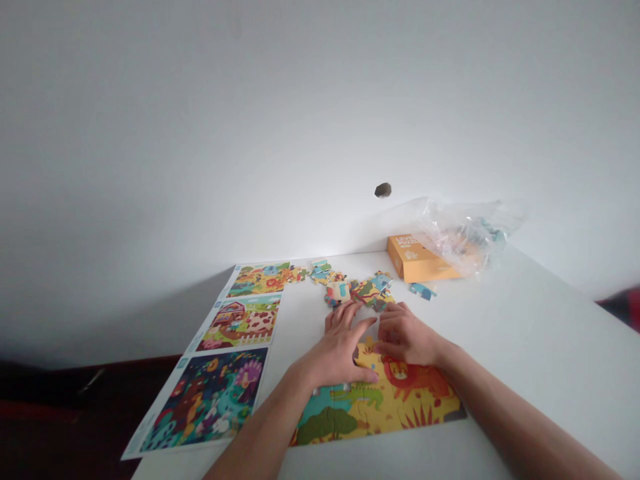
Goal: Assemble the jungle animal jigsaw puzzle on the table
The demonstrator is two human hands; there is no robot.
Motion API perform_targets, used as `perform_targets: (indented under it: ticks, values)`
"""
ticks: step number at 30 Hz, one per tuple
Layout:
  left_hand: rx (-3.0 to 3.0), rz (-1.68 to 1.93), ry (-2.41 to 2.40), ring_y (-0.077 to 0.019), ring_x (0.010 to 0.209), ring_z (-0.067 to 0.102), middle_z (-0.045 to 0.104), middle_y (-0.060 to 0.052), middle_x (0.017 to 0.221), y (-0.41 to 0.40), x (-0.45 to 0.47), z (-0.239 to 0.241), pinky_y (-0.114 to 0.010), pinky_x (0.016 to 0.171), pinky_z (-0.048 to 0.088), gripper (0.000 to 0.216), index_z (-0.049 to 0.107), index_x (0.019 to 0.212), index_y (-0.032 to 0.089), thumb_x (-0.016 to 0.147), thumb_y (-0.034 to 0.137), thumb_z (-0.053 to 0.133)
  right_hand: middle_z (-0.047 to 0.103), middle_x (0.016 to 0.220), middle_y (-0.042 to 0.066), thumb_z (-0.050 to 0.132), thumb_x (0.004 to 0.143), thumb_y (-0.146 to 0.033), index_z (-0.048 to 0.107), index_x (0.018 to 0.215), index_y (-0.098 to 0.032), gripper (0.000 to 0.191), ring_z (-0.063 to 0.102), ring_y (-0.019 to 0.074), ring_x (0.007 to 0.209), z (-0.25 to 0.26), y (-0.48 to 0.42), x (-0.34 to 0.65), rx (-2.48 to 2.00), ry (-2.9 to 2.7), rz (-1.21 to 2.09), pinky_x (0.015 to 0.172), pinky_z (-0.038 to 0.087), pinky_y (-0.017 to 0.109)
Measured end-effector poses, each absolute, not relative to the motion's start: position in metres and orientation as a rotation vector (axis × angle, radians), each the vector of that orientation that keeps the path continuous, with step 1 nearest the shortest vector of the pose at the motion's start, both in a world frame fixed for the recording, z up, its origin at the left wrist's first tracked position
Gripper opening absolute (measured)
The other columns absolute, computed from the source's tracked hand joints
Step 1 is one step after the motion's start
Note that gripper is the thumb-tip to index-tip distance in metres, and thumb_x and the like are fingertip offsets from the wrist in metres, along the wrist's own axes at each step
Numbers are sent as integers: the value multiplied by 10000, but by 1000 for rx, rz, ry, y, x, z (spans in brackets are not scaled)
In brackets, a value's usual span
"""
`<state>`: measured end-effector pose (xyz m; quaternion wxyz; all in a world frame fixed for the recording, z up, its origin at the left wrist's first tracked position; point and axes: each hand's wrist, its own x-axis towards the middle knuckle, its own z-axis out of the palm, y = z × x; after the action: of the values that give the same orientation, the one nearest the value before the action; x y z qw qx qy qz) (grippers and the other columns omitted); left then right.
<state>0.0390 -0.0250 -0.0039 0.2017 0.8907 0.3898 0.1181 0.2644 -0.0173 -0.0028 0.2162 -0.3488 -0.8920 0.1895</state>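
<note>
A partly joined jigsaw puzzle (370, 413) lies near the front of the table, showing a lion, a green crocodile and a tree. My left hand (340, 343) rests over its upper left edge, thumb and fingers spread apart. Beside it, my right hand (407, 335) is closed, with curled fingers at the puzzle's top edge above the lion; whatever they hold is hidden. Just beyond both hands sits a heap of loose puzzle pieces (367, 291), some overlapping. My hands cover part of the puzzle's upper edge.
Three picture sheets run down the left: a savanna sheet (257, 280), a farm sheet (243, 323) and a dark forest sheet (210, 400). An orange puzzle box (425, 270) stands at the back under a clear plastic bag (465, 233). One blue piece (423, 291) lies before it. A white wall (300, 133) rises behind.
</note>
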Motion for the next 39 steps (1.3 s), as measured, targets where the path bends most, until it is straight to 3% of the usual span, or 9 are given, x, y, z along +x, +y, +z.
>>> perform_targets:
  ticks: [4,7,19,28,35,39]
  values:
    - [2500,333,1094,-398,1447,102,237,-121,1528,-26,39,-3,-570,1149,166,721,594,1155,255,557,584,824,626,707,11,689,839,-408,595,677,-200,279,528,193,818,-2,-16,265,-989,-2470,521,778,333,356]
    - [2505,351,1092,-398,1445,113,249,-121,1520,-26,40,-5,-564,1146,175,652,606,1056,238,557,602,816,643,743,26,691,830,-451,633,717,-207,275,531,205,837,-2,-16,266,-995,-2470,511,781,337,363]
    - [2487,347,1087,-406,1441,111,238,-119,1530,-25,39,-7,-586,1139,172,698,580,1105,245,554,602,818,635,850,25,758,768,-377,640,858,-225,213,542,222,899,-5,-16,267,-1057,-2491,520,830,354,366]
    - [2473,360,1095,-406,1432,138,261,-150,1521,-25,40,-5,-587,1131,200,711,583,1106,214,558,607,810,630,932,47,821,582,-610,604,950,-227,574,546,263,936,-1,-21,264,-1066,-2492,553,873,354,398]
    - [2451,375,1098,-403,1427,147,267,-129,1527,-23,42,-7,-591,1115,224,707,605,1058,226,518,620,833,630,904,43,780,639,-636,601,909,-221,527,558,242,893,-5,-18,263,-1151,-2450,564,866,354,389]
    - [2439,391,1130,-385,1410,191,300,-103,1507,-22,44,-7,-578,1102,256,633,619,1045,241,558,582,836,641,919,25,788,692,-559,593,883,-222,434,572,228,905,-9,-16,261,-1174,-2429,559,855,344,369]
